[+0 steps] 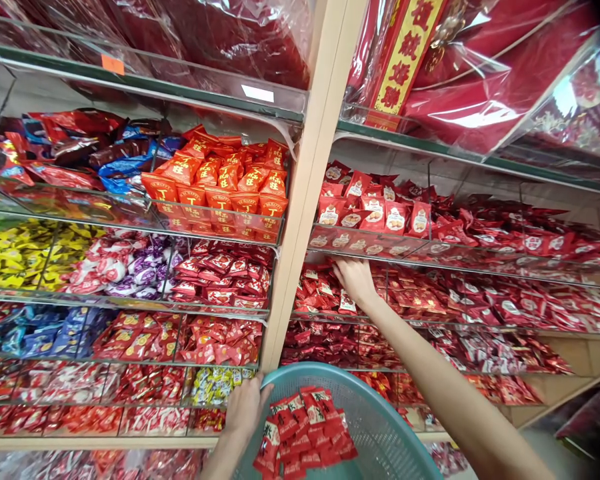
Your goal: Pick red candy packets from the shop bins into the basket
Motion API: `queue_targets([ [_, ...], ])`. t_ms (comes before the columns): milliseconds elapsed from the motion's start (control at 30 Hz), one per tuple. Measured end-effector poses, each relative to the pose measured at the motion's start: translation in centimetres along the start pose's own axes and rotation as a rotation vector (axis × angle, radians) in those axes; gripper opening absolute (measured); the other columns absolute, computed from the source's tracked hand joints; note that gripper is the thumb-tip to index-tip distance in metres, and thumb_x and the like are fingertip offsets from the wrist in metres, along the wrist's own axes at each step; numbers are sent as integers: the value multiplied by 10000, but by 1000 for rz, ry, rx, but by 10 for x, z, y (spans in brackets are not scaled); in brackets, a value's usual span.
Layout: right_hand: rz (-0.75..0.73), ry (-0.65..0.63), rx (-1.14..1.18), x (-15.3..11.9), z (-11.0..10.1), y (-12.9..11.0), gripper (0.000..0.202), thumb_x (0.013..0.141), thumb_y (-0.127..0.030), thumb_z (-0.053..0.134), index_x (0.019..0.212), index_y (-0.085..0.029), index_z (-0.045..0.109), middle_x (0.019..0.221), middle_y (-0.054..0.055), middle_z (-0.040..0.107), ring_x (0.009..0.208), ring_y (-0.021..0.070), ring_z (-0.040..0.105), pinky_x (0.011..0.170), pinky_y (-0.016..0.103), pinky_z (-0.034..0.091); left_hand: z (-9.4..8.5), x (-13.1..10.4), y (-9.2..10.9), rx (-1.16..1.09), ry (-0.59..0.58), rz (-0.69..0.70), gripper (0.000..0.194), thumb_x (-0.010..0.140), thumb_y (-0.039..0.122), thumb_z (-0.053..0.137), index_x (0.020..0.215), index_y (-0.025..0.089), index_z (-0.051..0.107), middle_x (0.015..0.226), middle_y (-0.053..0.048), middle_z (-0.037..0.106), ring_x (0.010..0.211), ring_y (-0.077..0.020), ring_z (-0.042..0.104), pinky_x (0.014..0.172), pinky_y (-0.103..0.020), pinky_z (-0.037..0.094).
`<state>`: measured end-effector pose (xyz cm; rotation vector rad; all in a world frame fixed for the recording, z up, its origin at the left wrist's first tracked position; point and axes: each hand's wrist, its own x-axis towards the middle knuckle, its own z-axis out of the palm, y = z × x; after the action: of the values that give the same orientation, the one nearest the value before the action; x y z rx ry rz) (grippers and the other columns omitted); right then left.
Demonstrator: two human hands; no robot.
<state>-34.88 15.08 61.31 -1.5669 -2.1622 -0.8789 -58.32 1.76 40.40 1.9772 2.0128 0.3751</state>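
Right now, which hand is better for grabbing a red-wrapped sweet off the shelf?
Probably the right hand: it reaches in at the red-wrapped sweets. The left hand sits lower, busy gripping the rim of the teal plastic basket.

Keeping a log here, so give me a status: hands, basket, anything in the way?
Left hand gripping teal plastic basket by its rim; red packets inside. Right hand at shelved packets, grasp unclear. Shelf edge above may crowd it.
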Motion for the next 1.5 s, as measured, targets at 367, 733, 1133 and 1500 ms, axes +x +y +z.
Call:
queue_targets([
  [367, 179, -45, -198, -3, 1, 24, 331, 842, -99, 343, 1029, -83, 615, 865, 200, 659, 836, 271, 569, 779, 383, 294, 4, 0, -2, -20, 5, 5, 355, 879, 402, 341, 1053, 208, 582, 856, -68, 696, 817, -207, 644, 655, -258, 418],
  [733, 163, -12, -130, -11, -7, 9, 339, 889, -240, 326, 929, -107, 635, 971, 187, 623, 962, 295, 486, 800, 398, 267, 5, 1, -2, 6, 9, 12, 341, 883, 416, 351, 1037, 212, 576, 852, -68, 693, 811, -212, 644, 640, -260, 408],
  [1133, -118, -107, 16, -38, 0, -24, 224, 786, -331, 558, 948, -181, 596, 1094, 98, 538, 1001, 254, 411, 815, 375, 275, -1, -1, 3, 22, -5, 3, 341, 879, 400, 358, 1064, 211, 574, 894, -87, 686, 847, -226, 638, 681, -285, 426],
  [1500, 21, -37, 74, -33, 1, -33, 235, 882, -193, 354, 860, -166, 587, 929, 97, 597, 904, 237, 439, 763, 350, 277, -4, -3, 4, 52, -13, -19, 361, 879, 442, 359, 1087, 227, 561, 894, -80, 688, 853, -216, 637, 680, -269, 419],
])
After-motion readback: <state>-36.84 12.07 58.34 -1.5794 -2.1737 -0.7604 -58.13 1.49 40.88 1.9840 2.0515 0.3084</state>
